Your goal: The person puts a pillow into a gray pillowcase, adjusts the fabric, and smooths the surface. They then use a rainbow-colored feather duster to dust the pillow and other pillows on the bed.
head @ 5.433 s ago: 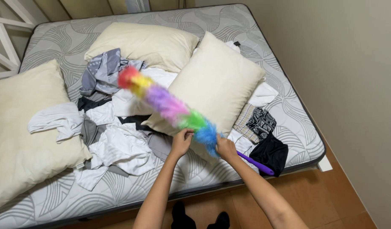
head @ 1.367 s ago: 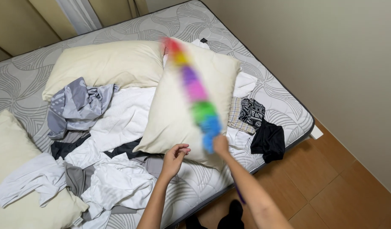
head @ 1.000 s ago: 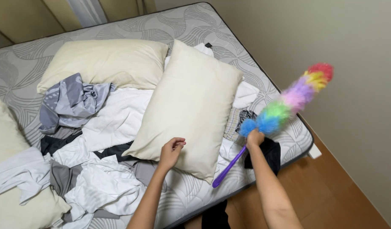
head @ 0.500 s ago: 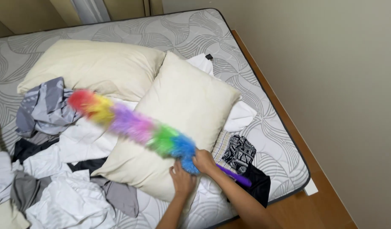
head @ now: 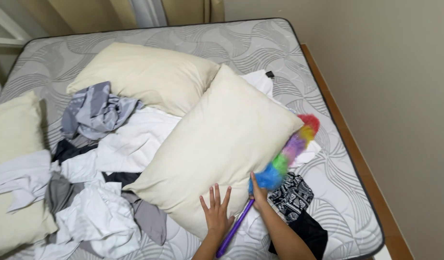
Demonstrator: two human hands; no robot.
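Left hand (head: 216, 214) lies flat, fingers spread, on the cream pillow (head: 217, 149) at six o'clock. Right hand (head: 258, 193) grips the rainbow duster (head: 287, 156), sweeping the pillow's four-o'clock edge; judging by that, next comes a stroke across its face.

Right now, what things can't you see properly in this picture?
Head view:
- Right hand: mostly hidden behind the duster fluff; its grip on the purple handle is unclear.
- White cloth: tucked under the big pillow.
- Left pillow: cut off by the picture's edge, clothes on top.
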